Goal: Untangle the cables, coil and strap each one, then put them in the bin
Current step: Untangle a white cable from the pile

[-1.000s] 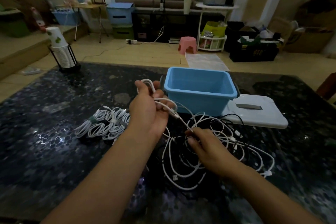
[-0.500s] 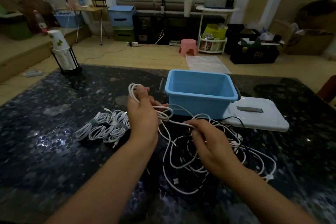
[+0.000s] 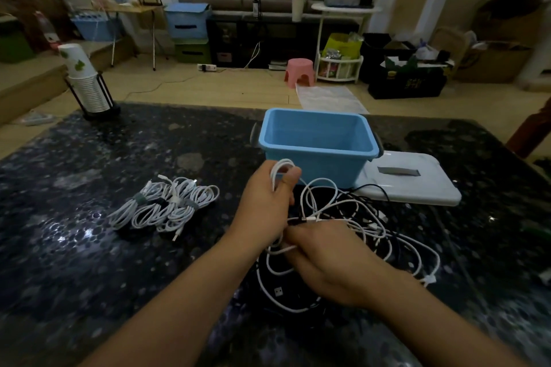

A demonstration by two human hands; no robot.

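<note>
Setting: a dim room with a wooden floor; a pink stool [image 3: 299, 72] and stacked storage boxes [image 3: 187, 31] stand near the far wall.

Desk [image 3: 74, 262]: dark, speckled, glossy top, carrying all items below.

Item 1, blue bin [image 3: 317, 146]: open-topped, upright, at the middle of the desk's far half. Its white lid [image 3: 408, 185] lies flat just beside it, to the right.

Item 2, coiled cables [image 3: 165, 207]: white, bundled and strapped, lying in a row on the desk well to the left of the hands.

Item 3, tangled cables [image 3: 372, 226]: loose white and black loops heaped on the desk in front of the bin, spreading right; a USB plug [image 3: 278, 291] lies face up at the near edge.

Item 4, white cable [image 3: 281, 168]: a small loop of it stands above the left hand [image 3: 265, 205], whose fingers [image 3: 290, 177] curl round it and grip it, just in front of the bin wall.

Item 5, right hand [image 3: 325, 262]: over the near part of the tangle, touching the left hand's heel; its fingers curl and pinch a white strand, knuckles up.

Item 6, paper cup stack [image 3: 85, 80]: in a black holder at the desk's far left corner.
</note>
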